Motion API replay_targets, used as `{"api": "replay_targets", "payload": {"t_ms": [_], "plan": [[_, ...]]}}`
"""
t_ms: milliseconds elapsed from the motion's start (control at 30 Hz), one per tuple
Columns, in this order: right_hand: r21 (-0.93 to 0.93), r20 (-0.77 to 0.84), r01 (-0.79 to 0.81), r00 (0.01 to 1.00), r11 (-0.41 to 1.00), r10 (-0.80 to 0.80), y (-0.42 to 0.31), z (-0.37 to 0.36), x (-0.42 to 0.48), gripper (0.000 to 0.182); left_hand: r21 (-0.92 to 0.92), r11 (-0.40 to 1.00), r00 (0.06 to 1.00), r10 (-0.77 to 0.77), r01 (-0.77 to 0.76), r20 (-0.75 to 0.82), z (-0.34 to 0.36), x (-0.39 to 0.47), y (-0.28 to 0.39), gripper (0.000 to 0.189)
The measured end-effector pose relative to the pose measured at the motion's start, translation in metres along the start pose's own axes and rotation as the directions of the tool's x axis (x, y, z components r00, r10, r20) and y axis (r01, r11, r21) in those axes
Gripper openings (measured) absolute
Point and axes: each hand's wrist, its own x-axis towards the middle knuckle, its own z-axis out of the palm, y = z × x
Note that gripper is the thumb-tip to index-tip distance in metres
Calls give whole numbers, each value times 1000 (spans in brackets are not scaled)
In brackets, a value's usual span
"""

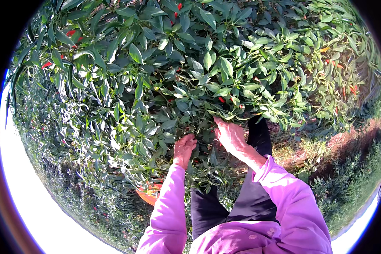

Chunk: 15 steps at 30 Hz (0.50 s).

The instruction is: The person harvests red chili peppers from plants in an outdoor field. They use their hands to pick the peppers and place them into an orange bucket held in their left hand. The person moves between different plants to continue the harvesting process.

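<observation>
Both bare hands reach into leafy chili pepper plants point(165, 104), with pink sleeves at the wrists. My left hand point(184, 148) is among the lower leaves, fingers bent and fingertips close together; whether they pinch anything is too small to tell. To its right and a little farther up, my right hand point(229, 133) points into the foliage, its fingertips partly hidden by leaves. Small red chili peppers show near it, one red chili point(221, 99) just above the hand. What lies between the fingers of either hand cannot be made out.
An orange container point(150, 194) with red chilies sits low among the plants, partly behind the left forearm. More red chilies point(353, 90) hang at the right and upper left. A strip of soil and weeds point(300, 149) runs at the right, beside another green row point(355, 181).
</observation>
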Motion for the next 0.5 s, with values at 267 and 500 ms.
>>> {"api": "replay_targets", "payload": {"t_ms": [267, 500], "plan": [[17, 20, -14, 1000, 1000, 14, 11, -27, 19, 33, 402, 860, 872, 430, -315, -236, 37, 26, -9, 16], [107, 105, -47, 994, 993, 36, -1, -28, 16, 35, 599, 801, 929, 232, -14, -289, 64, 60, -29, 37]]}}
